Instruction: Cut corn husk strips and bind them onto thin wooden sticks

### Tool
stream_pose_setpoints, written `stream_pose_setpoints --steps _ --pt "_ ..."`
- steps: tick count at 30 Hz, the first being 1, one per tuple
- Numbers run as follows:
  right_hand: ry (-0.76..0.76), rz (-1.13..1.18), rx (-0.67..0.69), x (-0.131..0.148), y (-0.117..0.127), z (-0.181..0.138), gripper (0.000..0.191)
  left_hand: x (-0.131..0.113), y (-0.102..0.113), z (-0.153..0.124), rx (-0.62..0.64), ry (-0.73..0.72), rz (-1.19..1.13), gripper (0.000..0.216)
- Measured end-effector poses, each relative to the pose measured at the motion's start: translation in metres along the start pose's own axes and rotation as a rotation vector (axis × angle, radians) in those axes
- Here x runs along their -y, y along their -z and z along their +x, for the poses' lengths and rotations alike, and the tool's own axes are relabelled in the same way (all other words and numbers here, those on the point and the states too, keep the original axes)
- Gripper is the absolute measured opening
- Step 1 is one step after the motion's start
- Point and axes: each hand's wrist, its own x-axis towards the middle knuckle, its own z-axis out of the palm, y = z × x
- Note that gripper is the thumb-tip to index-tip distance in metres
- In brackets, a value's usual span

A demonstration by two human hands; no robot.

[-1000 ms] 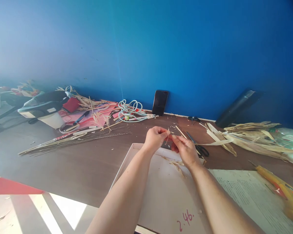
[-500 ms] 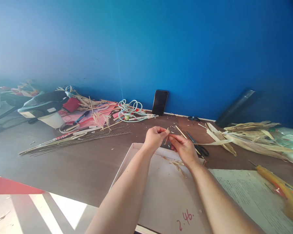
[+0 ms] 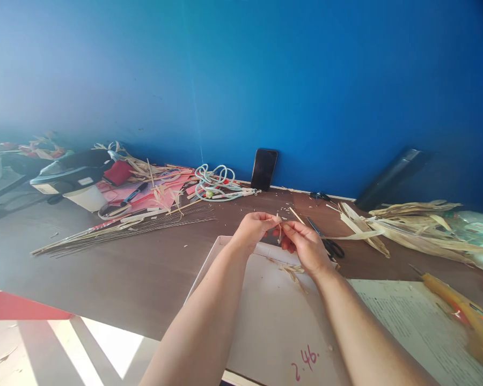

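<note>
My left hand and my right hand meet fingertip to fingertip above the far edge of a shallow white box. Between their pinched fingers is a thin pale strip of dried husk, its lower end hanging down. Both hands are closed on it; the fingertips partly hide it. Below them in the box lie some loose husk shreds. Just beyond my right hand are dark-handled scissors and a thin wooden stick.
A phone leans against the blue wall. Dried husks lie to the right, above a printed sheet and a yellow tool. Thin wires, a coiled pale-blue cord and pink paper lie to the left.
Both hands have shifted slightly to the right and down, fingertips still together. The held strip has moved with them and hangs a little differently. Other things stay put.
</note>
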Motion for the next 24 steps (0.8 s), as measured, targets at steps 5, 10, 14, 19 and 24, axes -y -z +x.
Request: stream_pose_setpoints --steps 5,10,14,19,24 --pt "0.001 0.036 0.024 0.0 0.001 -0.001 0.025 0.001 0.003 0.001 0.02 0.012 0.005 0.031" --pt "-0.007 0.105 0.001 -0.005 0.004 0.0 0.02 0.002 0.003 0.002 -0.011 0.013 0.02 0.031" --pt "0.004 0.095 -0.008 -0.01 0.005 0.002 0.019 -0.001 0.0 0.0 -0.057 -0.036 0.086 0.028" --pt "0.001 0.077 -0.012 -0.009 0.005 0.002 0.021 -0.007 -0.006 -0.005 -0.101 -0.086 0.134 0.024" --pt "-0.023 0.058 0.003 -0.008 0.005 0.003 0.024 -0.006 -0.006 -0.005 -0.095 -0.094 0.154 0.025"
